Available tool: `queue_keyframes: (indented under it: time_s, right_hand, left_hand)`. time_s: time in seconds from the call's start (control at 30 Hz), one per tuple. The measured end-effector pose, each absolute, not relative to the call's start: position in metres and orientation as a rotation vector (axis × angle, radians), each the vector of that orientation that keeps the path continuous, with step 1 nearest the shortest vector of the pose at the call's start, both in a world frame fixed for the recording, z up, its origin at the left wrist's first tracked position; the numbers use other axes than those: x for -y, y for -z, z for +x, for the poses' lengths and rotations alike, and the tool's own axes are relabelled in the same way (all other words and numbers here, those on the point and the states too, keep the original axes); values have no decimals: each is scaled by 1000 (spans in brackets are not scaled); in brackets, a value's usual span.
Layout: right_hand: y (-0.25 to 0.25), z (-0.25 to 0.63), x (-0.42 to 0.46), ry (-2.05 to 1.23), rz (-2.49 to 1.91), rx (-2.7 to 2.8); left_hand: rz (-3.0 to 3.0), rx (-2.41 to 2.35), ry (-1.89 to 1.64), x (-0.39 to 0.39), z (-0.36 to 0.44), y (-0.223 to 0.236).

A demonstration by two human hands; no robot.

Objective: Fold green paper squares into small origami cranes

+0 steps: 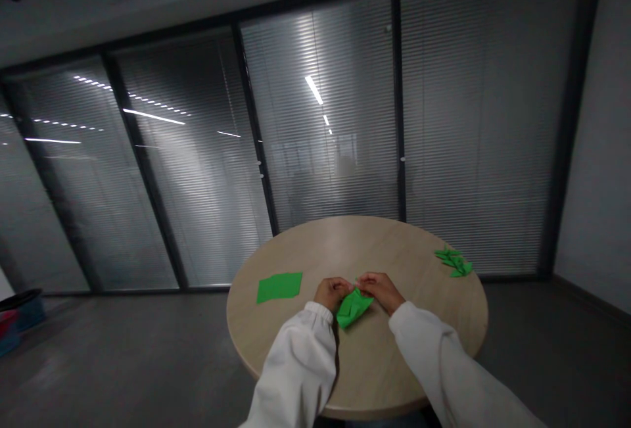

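Between my two hands is a sheet of green paper (353,308), partly folded, with creases and raised flaps. My left hand (333,292) pinches its upper left edge. Close beside it, my right hand (382,290) grips the upper right edge, fingers closed. The paper's lower corner points toward me, just over the tabletop; whether it touches the wood I cannot tell. Flat green sheets (279,287) lie to the left of my hands. Several small folded green paper pieces (453,261) sit in a loose pile near the right edge.
The round wooden table (340,237) stands before a glass partition with blinds (320,171). Bins (24,313) are on the floor at far left. A plain wall (596,152) rises at the right.
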State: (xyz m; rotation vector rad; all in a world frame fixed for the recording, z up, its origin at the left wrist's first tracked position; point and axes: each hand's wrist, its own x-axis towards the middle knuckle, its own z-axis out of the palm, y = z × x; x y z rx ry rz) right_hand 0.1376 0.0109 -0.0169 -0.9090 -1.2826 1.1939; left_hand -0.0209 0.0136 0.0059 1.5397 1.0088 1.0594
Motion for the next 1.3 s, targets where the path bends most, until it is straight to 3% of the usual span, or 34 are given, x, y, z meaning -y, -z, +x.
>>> queue_keyframes:
  time_s: [0.27, 0.63, 0.93, 1.3]
  right_hand:
    - [16, 136, -11, -1186, -891, 1288]
    - [27, 150, -25, -875, -1024, 1057]
    - [20, 141, -18, -1010, -1014, 1198]
    - [9, 135, -2, -1261, -924, 1301]
  left_hand:
    - [1542, -1003, -1084, -16, -20, -4]
    - [1402, -789, -1076, -17, -20, -7]
    - [1519, -978, -1282, -25, -27, -1]
    - [1735, -1155, -1218, -22, -26, -4]
